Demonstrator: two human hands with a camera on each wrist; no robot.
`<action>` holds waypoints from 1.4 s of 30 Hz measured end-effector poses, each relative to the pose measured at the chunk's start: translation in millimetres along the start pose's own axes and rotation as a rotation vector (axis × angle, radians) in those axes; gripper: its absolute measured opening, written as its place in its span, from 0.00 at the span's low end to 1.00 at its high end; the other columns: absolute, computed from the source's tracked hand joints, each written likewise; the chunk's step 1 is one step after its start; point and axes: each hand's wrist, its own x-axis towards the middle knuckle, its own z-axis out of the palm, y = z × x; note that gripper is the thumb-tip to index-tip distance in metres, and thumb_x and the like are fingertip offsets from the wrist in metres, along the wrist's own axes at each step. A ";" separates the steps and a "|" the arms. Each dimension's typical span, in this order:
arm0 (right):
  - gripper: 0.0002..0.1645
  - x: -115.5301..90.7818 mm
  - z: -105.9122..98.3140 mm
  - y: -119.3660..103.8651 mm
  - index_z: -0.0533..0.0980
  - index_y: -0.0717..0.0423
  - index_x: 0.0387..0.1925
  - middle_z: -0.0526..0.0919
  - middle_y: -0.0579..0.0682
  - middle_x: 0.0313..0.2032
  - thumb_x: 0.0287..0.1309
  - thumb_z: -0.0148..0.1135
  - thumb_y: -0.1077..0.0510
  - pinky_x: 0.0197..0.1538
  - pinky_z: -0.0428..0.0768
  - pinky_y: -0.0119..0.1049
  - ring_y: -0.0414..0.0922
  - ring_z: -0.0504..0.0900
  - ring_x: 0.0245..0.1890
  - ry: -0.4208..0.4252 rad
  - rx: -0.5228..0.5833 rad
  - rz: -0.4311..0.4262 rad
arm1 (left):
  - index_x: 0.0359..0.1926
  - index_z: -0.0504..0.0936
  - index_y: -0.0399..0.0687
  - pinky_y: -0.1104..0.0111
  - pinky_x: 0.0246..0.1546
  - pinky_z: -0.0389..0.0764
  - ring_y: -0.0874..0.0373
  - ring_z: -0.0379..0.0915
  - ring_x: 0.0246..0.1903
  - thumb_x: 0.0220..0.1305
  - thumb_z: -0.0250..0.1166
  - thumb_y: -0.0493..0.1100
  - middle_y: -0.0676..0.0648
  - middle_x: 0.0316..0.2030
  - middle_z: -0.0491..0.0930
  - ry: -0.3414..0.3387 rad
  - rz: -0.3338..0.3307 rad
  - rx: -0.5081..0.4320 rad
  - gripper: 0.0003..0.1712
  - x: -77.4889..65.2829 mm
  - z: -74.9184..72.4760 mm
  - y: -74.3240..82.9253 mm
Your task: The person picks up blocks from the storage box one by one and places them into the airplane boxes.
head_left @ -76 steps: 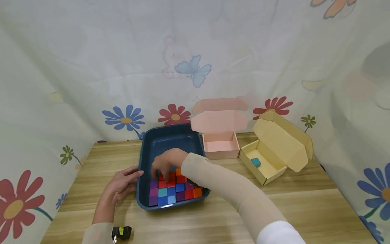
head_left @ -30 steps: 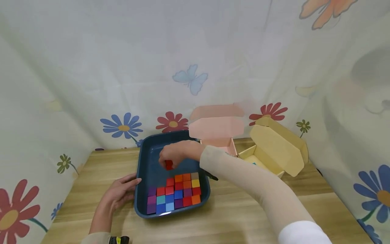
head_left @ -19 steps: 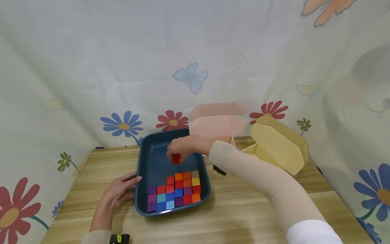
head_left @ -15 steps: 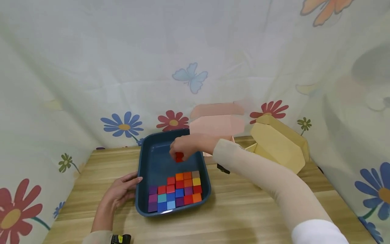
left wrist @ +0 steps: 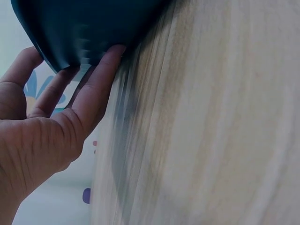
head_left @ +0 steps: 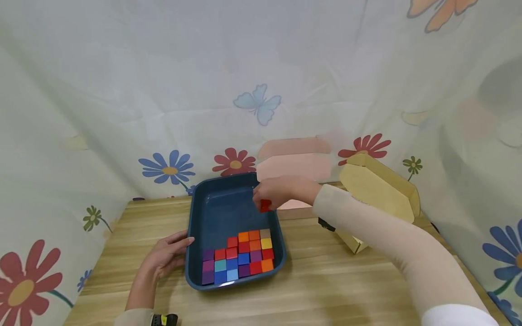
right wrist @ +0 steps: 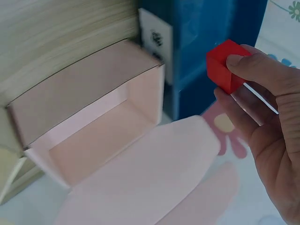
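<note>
My right hand (head_left: 275, 192) pinches a red cube (head_left: 265, 206) over the right rim of the dark blue tray (head_left: 220, 206). In the right wrist view, thumb and fingers hold that red cube (right wrist: 220, 68) beside the open pink box (right wrist: 84, 93). Rows of coloured cubes (head_left: 243, 258), among them purple, red, blue, orange and yellow, fill the tray's near part. My left hand (head_left: 165, 253) rests against the tray's left side. In the left wrist view its fairly straight fingers touch the tray's outer wall (left wrist: 89, 33).
The pink box (head_left: 295, 213) stands right of the tray, its lid raised and its inside partly covered by my right hand. A yellow box (head_left: 379, 188) with its lid up sits farther right, partly behind my sleeve. A flower-patterned cloth (head_left: 183, 90) hangs behind the wooden table (head_left: 297, 294).
My right hand has picked the red cube out of the tray's rows, lifted it and carried it rightward to the tray's right rim. My left hand stays at the tray's left side.
</note>
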 end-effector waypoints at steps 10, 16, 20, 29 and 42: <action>0.11 -46.1 19.9 26.8 0.86 0.53 0.42 0.87 0.47 0.42 0.57 0.73 0.65 0.47 0.84 0.36 0.46 0.82 0.42 0.038 0.055 -0.014 | 0.77 0.61 0.41 0.55 0.48 0.85 0.50 0.84 0.48 0.67 0.71 0.46 0.40 0.55 0.83 0.006 -0.003 0.014 0.43 1.0 -1.9 -1.8; 0.12 -74.4 30.5 36.3 0.87 0.52 0.41 0.87 0.47 0.41 0.55 0.74 0.66 0.45 0.85 0.37 0.47 0.82 0.41 -0.032 0.074 0.037 | 0.76 0.62 0.40 0.56 0.48 0.86 0.51 0.84 0.48 0.68 0.70 0.45 0.40 0.55 0.82 0.004 0.004 0.015 0.42 0.4 -3.2 -2.9; 0.13 -92.2 36.1 41.4 0.86 0.52 0.40 0.85 0.48 0.40 0.52 0.75 0.67 0.44 0.85 0.39 0.47 0.81 0.41 -0.058 0.078 0.054 | 0.76 0.62 0.41 0.55 0.49 0.85 0.50 0.84 0.49 0.67 0.71 0.47 0.39 0.57 0.81 0.016 -0.007 0.027 0.43 -0.8 -3.0 -1.1; 0.13 -123.6 39.9 51.9 0.87 0.50 0.38 0.84 0.45 0.38 0.50 0.77 0.67 0.41 0.85 0.38 0.45 0.78 0.38 -0.146 0.098 0.147 | 0.76 0.63 0.39 0.55 0.49 0.85 0.51 0.83 0.48 0.67 0.71 0.46 0.39 0.57 0.81 0.020 0.006 0.043 0.42 1.3 2.1 1.2; 0.11 -150.4 66.8 60.5 0.86 0.52 0.33 0.84 0.43 0.32 0.47 0.79 0.65 0.35 0.83 0.34 0.41 0.78 0.31 -0.200 0.084 0.086 | 0.76 0.64 0.41 0.54 0.50 0.85 0.49 0.83 0.49 0.66 0.72 0.48 0.36 0.60 0.78 0.039 -0.005 0.056 0.43 2.1 2.0 0.2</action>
